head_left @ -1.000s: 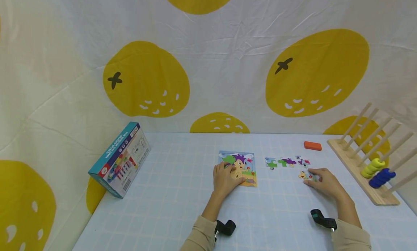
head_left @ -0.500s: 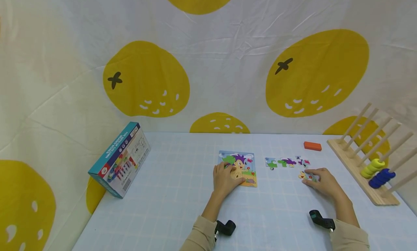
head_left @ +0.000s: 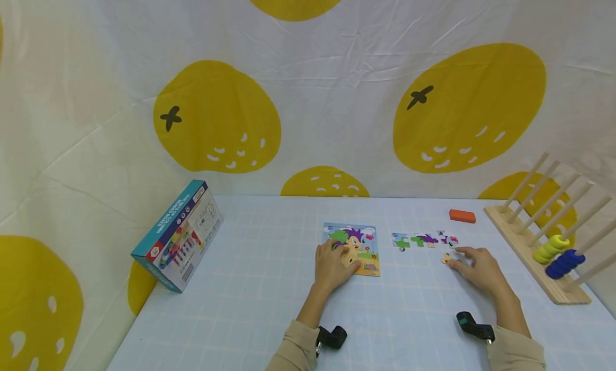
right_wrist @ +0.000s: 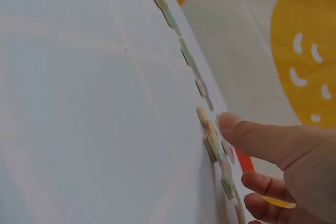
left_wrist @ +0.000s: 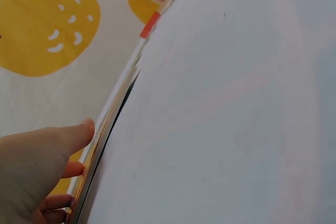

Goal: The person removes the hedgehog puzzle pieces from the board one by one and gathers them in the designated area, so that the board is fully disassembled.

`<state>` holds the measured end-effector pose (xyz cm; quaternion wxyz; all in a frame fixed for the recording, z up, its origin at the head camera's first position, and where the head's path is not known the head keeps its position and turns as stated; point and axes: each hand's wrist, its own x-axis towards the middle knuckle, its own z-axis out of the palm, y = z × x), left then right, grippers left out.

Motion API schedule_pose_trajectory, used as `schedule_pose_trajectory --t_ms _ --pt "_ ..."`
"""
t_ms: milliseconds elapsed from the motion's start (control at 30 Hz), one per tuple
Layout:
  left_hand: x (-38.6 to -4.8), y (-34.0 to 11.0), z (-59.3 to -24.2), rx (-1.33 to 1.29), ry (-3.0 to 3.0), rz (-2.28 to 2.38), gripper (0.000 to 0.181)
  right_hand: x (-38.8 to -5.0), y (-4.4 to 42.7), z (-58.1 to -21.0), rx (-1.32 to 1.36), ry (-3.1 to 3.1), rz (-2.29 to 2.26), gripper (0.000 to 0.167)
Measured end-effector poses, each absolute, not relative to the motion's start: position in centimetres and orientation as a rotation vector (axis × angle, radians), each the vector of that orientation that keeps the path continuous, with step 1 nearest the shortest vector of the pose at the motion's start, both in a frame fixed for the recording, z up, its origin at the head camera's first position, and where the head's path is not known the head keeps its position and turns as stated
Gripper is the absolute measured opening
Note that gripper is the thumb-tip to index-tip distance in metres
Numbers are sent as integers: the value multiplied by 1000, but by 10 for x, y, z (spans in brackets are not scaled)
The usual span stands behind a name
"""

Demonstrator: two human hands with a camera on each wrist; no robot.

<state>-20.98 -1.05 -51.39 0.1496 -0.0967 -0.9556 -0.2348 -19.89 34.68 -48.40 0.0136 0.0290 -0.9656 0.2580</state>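
Note:
A square picture board (head_left: 367,253) with a purple-haired cartoon animal lies flat on the table. My left hand (head_left: 331,267) rests over its left and lower part, thumb and fingers spread; in the left wrist view that hand (left_wrist: 37,169) is along the board's edge. To the right, puzzle pieces (head_left: 423,240) lie in a row. Just below the row's right end, my right hand (head_left: 483,270) has thumb and index finger spread over a joined piece (head_left: 446,258), partly covering it. In the right wrist view, the right thumb (right_wrist: 257,137) is at the pieces (right_wrist: 210,137).
An orange-red block (head_left: 462,216) lies behind the right hand. At the far right stands a wooden peg rack (head_left: 510,226) with yellow beads (head_left: 550,249) and blue beads (head_left: 564,263). A teal box (head_left: 180,234) stands at the left. Behind the table hangs a patterned cloth (head_left: 337,103).
My right hand has shifted slightly left, and its thumb has moved up a little over the joined piece, covering more of it. My left hand stays in place on the board.

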Motion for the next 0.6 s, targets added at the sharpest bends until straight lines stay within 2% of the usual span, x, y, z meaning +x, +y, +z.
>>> schedule_pose_trajectory --t_ms 267,600 --pt "-206 -16 -511 -360 -2788 -749 48 -208 323 -475 82 -2920 874 53" --pt "-204 -20 -509 -409 -2838 -789 50 -235 243 -484 337 -2812 1008 45"
